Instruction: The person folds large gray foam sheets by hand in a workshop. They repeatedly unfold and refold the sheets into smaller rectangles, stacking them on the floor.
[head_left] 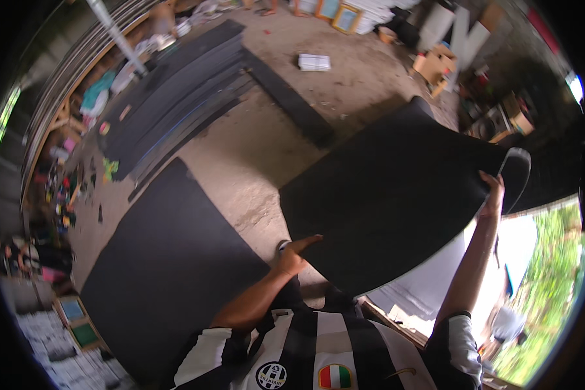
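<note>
**A:** So what's being held? Big black flexible sheet (396, 195), center-right of the frame, raised off the floor (253, 149).

**B:** Yep. Left hand (294, 255) pinches its lower edge at bottom center; right hand (494, 195) is closed on the far corner at right, which curls over. Gripping both ends wide probably keeps it from sagging. Another black sheet (169, 260) lies flat at lower left, a stack of dark boards (175, 97) sits upper left.

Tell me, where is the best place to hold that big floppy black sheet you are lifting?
Probably by its two opposite edges, from either side, as now: the left hand pinches the near lower edge of the black sheet and the right hand grips the far edge, where it curls over. It is wide, thin and bends, so a one-sided hold would likely let it sag.
</note>
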A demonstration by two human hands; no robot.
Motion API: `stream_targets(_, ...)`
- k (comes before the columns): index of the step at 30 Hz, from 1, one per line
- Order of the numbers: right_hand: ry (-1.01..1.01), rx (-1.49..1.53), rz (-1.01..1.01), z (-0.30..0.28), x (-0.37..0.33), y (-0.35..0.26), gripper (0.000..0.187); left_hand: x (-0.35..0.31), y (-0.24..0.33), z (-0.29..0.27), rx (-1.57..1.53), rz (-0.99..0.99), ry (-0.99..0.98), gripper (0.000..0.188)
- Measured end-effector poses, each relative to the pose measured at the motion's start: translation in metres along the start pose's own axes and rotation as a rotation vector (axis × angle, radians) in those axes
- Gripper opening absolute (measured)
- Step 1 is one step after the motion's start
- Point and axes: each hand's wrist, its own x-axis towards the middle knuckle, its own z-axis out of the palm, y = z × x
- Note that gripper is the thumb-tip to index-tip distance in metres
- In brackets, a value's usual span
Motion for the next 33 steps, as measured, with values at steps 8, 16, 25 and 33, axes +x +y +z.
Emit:
stream_targets(8, -0.594, -0.016, -0.126, 0.290, -0.076, -0.107, 0.035, -0.086, 0.090, -0.056, -0.166, -0.044, 0.301, 0.038)
stream_targets(16, -0.976, -0.022, -0.081, 0.430, -0.144, -0.064, 0.030, -0.201, 0.071, -0.023, 0.008, -0.134, 0.577, 0.040)
stream_targets(25, -1.141, -0.056, 0.006, 0.464, -0.216, -0.016, 0.029, -0.283, 0.082, 0.011, 0.105, -0.406, 0.606, 0.049)
stream_targets(33, -1.048, -0.078, 0.017, 0.480, -0.236, 0.029, 0.031, -0.290, 0.143, -0.081, -0.494, -0.251, 0.402, 0.092)
